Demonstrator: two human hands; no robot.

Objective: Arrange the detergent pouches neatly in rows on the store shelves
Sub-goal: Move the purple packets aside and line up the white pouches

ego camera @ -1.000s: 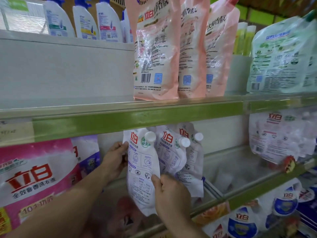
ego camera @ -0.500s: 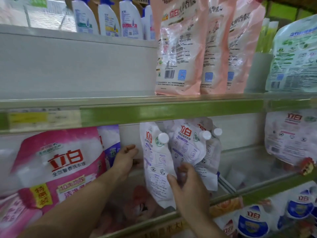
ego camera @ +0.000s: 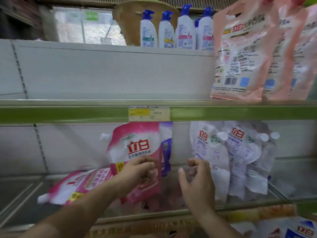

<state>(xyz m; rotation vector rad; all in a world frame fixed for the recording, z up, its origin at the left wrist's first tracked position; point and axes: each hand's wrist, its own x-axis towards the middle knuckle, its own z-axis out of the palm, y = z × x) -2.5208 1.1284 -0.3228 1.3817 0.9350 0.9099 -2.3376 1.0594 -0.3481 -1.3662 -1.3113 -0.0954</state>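
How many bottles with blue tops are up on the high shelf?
4 plainly: the first bottle stands leftmost, the second bottle beside it, the third bottle next, the fourth bottle against the peach pouch. A blue bit between the last two hints at another behind.

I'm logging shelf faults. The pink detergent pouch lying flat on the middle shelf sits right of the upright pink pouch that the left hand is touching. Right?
Not quite: the head view shows the flat pink pouch lying to the left of the upright pink pouch, not right of it. The rest holds: it lies on the middle shelf, and the left hand is at the upright pouch.
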